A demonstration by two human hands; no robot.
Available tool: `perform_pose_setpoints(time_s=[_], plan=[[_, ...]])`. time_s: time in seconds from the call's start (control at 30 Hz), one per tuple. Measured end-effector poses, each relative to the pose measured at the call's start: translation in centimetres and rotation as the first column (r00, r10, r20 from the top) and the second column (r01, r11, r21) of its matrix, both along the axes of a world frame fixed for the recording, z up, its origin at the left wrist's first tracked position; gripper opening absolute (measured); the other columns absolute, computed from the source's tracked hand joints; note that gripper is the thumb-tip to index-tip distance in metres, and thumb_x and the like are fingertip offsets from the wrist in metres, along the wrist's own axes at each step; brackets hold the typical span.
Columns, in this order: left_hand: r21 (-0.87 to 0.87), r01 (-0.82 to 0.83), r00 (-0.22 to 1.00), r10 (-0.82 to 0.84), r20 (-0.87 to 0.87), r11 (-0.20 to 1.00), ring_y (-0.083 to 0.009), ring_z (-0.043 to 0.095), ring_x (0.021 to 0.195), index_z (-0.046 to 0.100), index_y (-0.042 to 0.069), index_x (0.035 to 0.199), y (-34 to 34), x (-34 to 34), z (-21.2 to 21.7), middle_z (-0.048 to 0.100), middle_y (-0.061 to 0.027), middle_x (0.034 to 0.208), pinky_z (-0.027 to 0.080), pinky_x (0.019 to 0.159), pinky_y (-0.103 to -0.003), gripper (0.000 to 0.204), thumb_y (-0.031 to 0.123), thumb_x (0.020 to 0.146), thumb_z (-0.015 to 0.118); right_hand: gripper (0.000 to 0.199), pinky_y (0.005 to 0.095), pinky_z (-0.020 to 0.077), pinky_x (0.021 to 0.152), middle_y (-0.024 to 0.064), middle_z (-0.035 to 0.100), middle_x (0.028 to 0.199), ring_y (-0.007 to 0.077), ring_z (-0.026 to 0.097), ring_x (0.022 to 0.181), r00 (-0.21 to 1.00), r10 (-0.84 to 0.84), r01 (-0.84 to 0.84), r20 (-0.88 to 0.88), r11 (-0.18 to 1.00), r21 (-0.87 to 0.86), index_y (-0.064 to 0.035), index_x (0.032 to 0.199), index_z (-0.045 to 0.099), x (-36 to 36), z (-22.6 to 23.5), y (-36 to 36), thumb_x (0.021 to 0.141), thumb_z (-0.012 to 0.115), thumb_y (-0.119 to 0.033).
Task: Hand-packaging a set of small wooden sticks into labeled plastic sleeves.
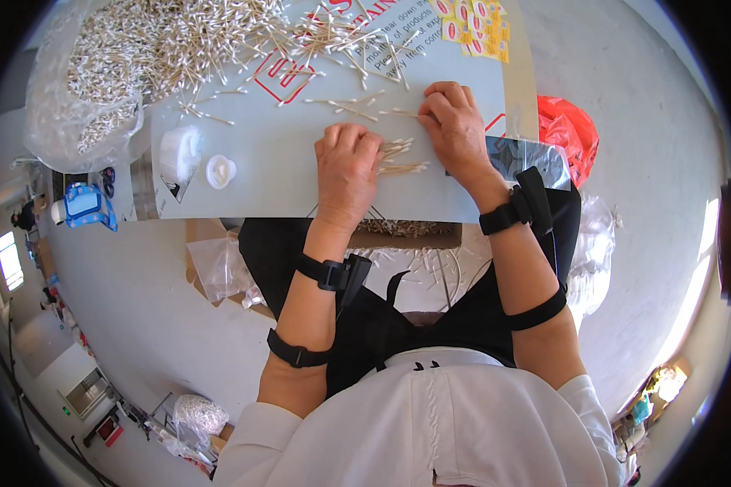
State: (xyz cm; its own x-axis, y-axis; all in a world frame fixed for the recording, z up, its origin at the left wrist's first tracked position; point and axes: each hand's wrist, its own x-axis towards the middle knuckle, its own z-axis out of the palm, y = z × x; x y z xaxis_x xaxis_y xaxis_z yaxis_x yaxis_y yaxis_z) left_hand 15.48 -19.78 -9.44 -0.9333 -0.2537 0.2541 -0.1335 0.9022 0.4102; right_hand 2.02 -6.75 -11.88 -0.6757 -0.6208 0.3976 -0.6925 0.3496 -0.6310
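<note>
My left hand (348,170) is closed near the front of the table, its fingers curled around a small bundle of cotton swabs (401,169). Their white tips stick out on its right side; the other ends are hidden by the hand. Farther to the right, the fingers of my right hand (456,130) are pinched together on the end of a single cotton swab (398,112), which points left. Between and beyond my hands, several loose swabs (353,109) lie scattered on the grey-white tabletop (260,178).
A large heap of cotton swabs (179,40) spills from a clear plastic bag (49,122) at the far left. Nearby stand a clear container (180,152) and a small white round cup (220,171). Yellow stickers (475,26) lie far right; a red bag (568,134) hangs beyond the edge.
</note>
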Motion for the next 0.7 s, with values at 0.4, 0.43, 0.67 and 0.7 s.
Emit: perform_pose_setpoints(time_s=[0.4, 0.43, 0.67, 0.7], plan=[[-0.036, 0.018, 0.971, -0.009, 0.238, 0.999, -0.0318, 0.021, 0.138, 0.031, 0.004, 0.140, 4.4, 2.1, -0.1, 0.025, -0.0163, 0.148, 0.013, 0.110, -0.052, 0.078, 0.039, 0.079, 0.064, 0.014, 0.0325, 0.0431, 0.087, 0.0082, 0.057, 0.110, 0.0250, 0.053, 0.101, 0.945, 0.241, -0.222, 0.221, 0.969, -0.105, -0.0020, 0.091, 0.062, 0.8, 0.3, 0.5, 0.077, 0.060, -0.001], [-0.061, 0.023, 0.970, -0.007, 0.244, 0.998, -0.0309, 0.020, 0.138, 0.030, 0.003, 0.140, 4.0, 1.4, 0.0, 0.025, -0.0161, 0.148, 0.012, 0.110, -0.052, 0.076, 0.042, 0.081, 0.059, 0.014, 0.0311, 0.0446, 0.085, 0.0089, 0.057, 0.111, 0.0244, 0.054, 0.102, 0.907, 0.188, -0.095, 0.377, 0.963, -0.251, -0.0008, 0.093, 0.062, 1.1, 0.5, 0.4, 0.079, 0.058, 0.001], [-0.115, 0.106, 0.953, -0.068, 0.294, 0.988, -0.0257, 0.020, 0.139, 0.028, 0.005, 0.142, 2.3, -0.6, 0.2, 0.023, -0.0121, 0.149, 0.010, 0.111, -0.051, 0.078, 0.043, 0.081, 0.059, 0.024, 0.0291, 0.0376, 0.098, 0.0132, 0.050, 0.127, 0.0199, 0.048, 0.116, 0.806, 0.094, 0.219, 0.585, 0.870, -0.442, 0.0035, 0.113, 0.056, 4.1, 0.1, 1.6, 0.093, 0.046, -0.007], [-0.113, 0.108, 0.954, -0.071, 0.293, 0.988, -0.0257, 0.020, 0.139, 0.028, 0.005, 0.142, 2.5, -0.2, 0.3, 0.023, -0.0121, 0.149, 0.010, 0.111, -0.051, 0.078, 0.043, 0.081, 0.059, 0.028, 0.0295, 0.0348, 0.103, 0.0126, 0.047, 0.132, 0.0191, 0.044, 0.121, 0.784, 0.103, 0.255, 0.612, 0.845, -0.469, 0.0038, 0.118, 0.054, 4.6, -0.2, 1.7, 0.096, 0.044, -0.011]])
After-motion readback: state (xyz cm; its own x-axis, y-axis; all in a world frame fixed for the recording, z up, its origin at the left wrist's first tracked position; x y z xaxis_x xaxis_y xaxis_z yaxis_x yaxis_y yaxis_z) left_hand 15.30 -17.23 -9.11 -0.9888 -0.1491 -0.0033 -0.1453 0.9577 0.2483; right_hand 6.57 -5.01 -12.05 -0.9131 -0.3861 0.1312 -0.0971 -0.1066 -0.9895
